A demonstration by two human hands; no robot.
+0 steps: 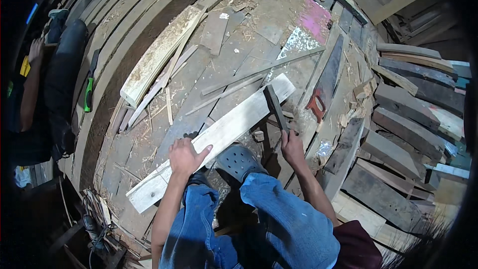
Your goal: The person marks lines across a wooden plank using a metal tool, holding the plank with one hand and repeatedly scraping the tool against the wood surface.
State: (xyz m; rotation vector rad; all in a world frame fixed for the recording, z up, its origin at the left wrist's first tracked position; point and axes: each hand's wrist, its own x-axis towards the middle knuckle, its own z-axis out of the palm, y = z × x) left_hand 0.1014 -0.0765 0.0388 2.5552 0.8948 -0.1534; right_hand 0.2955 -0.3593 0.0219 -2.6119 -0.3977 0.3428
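Note:
A long pale wooden plank [234, 119] lies aslant in front of my legs, its far end up to the right. My left hand [184, 156] grips it toward the near end, fingers over the far edge and thumb spread on top. A dark straight bar-shaped tool [275, 105] lies across the plank near its far end. My right hand [292, 147] is closed around the lower end of this bar, just off the plank's near side. Whether the bar has a second arm is hidden by the hand and shadow.
A handsaw [326, 82] with a red handle lies to the right. Stacked boards [408, 109] line the right side. A sawdust-covered beam [162, 55] and thin strips lie at the left. A green-handled tool [89, 89] rests farther left, near another person's arm [31, 84]. My grey clog [239, 160] is beside the plank.

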